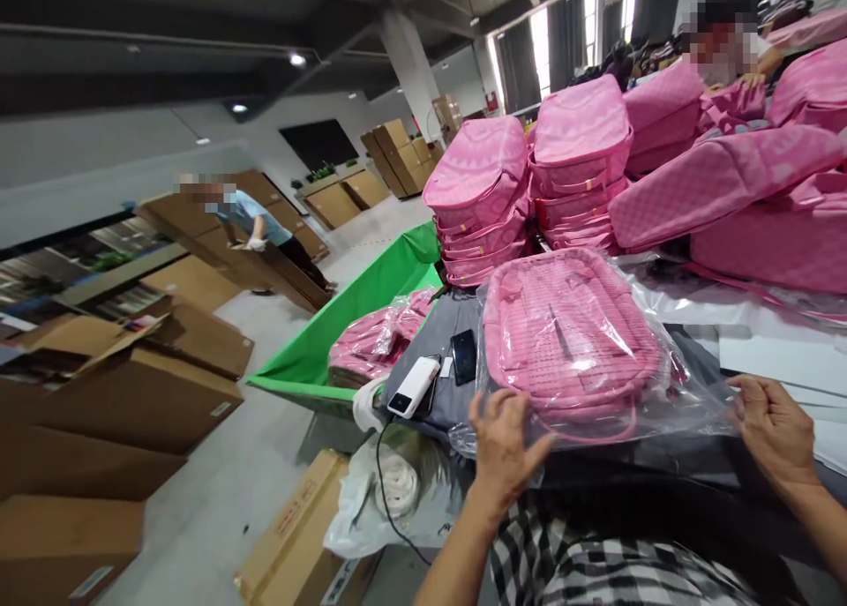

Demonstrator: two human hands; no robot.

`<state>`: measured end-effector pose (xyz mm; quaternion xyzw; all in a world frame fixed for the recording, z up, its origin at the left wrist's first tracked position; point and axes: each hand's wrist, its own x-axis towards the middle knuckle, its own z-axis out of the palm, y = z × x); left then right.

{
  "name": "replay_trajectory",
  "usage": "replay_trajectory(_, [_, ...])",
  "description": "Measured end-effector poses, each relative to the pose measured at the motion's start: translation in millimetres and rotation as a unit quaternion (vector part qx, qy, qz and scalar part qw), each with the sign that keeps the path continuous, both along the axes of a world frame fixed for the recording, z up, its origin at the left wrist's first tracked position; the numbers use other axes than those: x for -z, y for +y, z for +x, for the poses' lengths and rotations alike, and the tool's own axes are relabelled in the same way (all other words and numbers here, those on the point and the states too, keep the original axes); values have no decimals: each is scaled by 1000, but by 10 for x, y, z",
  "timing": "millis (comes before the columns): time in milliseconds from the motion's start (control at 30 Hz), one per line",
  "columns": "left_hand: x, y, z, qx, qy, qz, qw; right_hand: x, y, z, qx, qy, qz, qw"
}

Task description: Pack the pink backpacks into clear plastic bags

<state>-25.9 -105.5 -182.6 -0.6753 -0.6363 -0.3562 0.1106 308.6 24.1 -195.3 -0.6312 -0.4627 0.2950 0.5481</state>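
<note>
A pink backpack lies flat on the table in front of me, inside a clear plastic bag. My left hand rests at the bag's near left corner, fingers spread, touching the plastic over the backpack's lower edge. On the right, my right hand pinches the bag's open-looking end between thumb and fingers, pulling the film out to the side. The backpack's mesh-like ribbed panel and straps face up through the shiny film.
Pink backpacks stand stacked behind, with more piled at right. A white power bank and a black phone lie left. A green bin holds bagged pink items. Cardboard boxes fill the left floor. Two other people are farther off.
</note>
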Motion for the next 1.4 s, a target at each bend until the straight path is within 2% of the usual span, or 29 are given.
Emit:
replay_trajectory(67, [-88,87,211,44,31,-18,998,-11,-14,-26,1,14,10,1000])
replay_trajectory(167, [-127,159,325,57,25,-36,997,-10,-11,-31,-12,27,10,1000])
replay_trajectory(333, [-107,199,263,108,68,-23,992,16,31,37,-24,27,16,999])
replay_trajectory(500, [-128,301,208,124,79,-8,989,39,20,106,-13,-48,24,998])
replay_trajectory(800, [-215,279,137,147,68,-78,984,80,27,120,-14,-37,12,999])
replay_trajectory(900, [-229,338,138,143,77,-86,983,108,59,182,-20,-66,0,998])
replay_trajectory(967, [-219,439,121,146,53,-107,982,111,122,213,-8,-111,1,994])
replay_trajectory(1067, [-178,628,67,153,-46,-174,972,81,270,187,-15,-158,4,987])
replay_trajectory(1233, [-108,797,-21,168,-127,-239,948,-42,397,119,-65,-152,-39,985])
replay_trajectory(1333, [-102,805,-37,171,-146,-251,942,-64,247,450,-51,-120,-45,991])
replay_trajectory(1400, [-117,807,-33,166,-152,-253,941,-32,65,952,19,-157,-34,987])
